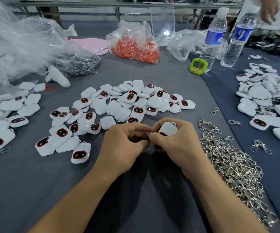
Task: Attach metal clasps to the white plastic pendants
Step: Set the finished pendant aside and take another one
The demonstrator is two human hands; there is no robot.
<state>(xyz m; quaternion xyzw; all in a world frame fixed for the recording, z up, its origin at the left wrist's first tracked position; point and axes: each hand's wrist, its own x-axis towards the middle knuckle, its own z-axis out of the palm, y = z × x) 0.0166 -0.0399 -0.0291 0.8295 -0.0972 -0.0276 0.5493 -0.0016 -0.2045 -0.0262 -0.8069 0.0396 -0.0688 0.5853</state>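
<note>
A grey cloth-covered bench [35, 190] fills the view. At its far left lies a big crumpled clear bag [26, 44]. Along the right side runs a long heap of metal clasps [233, 165], with a few loose ones just beside it. White pendants lie in three spreads: a middle pile [129, 101] just beyond the hands, a left spread [5, 115], and a right pile [267, 101] on darker cloth. Many lie with their dark, red-rimmed faces up. Farther back sits a clear bag of orange pieces [134, 46], and to its right stand two water bottles [213, 37], upright and close together.

Near the front edge the left hand [124, 145] and right hand [178, 142] meet fingertip to fingertip above the bench. The right hand grips one white pendant [167, 129], plain back up. The left hand's fingers are curled at that pendant's edge; I cannot tell what they pinch. A small green timer [199, 66] stands just beside the nearer bottle.
</note>
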